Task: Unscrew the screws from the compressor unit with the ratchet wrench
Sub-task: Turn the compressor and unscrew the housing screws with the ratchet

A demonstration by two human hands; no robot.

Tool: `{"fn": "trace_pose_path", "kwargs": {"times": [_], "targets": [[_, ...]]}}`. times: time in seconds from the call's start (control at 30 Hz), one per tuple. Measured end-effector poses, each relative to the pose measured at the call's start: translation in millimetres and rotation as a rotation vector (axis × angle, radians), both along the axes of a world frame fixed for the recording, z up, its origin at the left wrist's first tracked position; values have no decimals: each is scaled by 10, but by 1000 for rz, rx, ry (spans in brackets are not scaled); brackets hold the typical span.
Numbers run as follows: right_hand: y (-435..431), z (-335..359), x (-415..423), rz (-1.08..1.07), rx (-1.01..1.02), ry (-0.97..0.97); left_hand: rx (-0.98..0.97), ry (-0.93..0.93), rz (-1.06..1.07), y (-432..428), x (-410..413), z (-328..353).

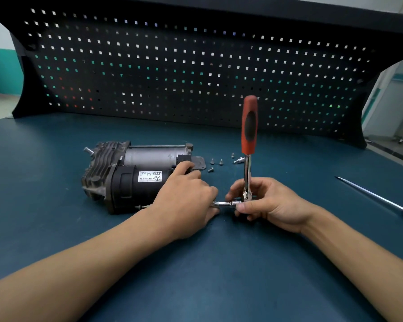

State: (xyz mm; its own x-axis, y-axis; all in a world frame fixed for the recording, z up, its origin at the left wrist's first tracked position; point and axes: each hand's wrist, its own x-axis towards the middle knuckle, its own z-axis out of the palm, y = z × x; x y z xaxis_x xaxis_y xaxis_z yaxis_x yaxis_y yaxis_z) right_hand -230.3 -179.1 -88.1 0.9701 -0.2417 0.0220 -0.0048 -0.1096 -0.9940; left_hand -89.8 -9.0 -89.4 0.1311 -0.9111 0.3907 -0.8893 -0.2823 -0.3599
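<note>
From my seat I see the compressor unit (135, 175) lying on its side on the blue-green table (219, 263), left of centre, its finned grey head to the left and its black housing nearer me. A white label (150, 176) on the black housing sits upside down to me: it reads "AMK" beside a three-pointed star in a ring, with "A 164 320 12 04" along one edge; the smaller print is too fine to read. My left hand (184, 198) is curled over the unit's right end, gripping it. My right hand (265, 203) pinches the head of the ratchet wrench (248, 145), whose red and black handle stands upright. A knurled steel extension bar (223, 203) runs level from the wrench head towards the unit and passes under my left hand. Several loose screws (215, 161) lie on the table just behind the hands. A screwdriver (372, 196) lies well apart to the right. A black pegboard (196, 73) stands behind.
</note>
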Motion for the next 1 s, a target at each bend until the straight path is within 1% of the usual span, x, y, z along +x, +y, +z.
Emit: {"fn": "trace_pose_path", "kwargs": {"times": [0.07, 0.13, 0.47, 0.7, 1.0], "targets": [[21, 1, -3, 14, -69, -6, 4, -2, -3, -4, 0, -2], [24, 3, -6, 20, -96, -6, 8, -1, -8, -5, 1, -3], [16, -31, 11, 19, -126, -15, 27, 17, -30, 11, 1, 32], [-19, -73, 36, 3, -140, -41, 74, 19, -33, 29, 1, 30], [-14, -34, 45, -18, 28, 35, 81, 8, -11, -1, -9, 1]]}}
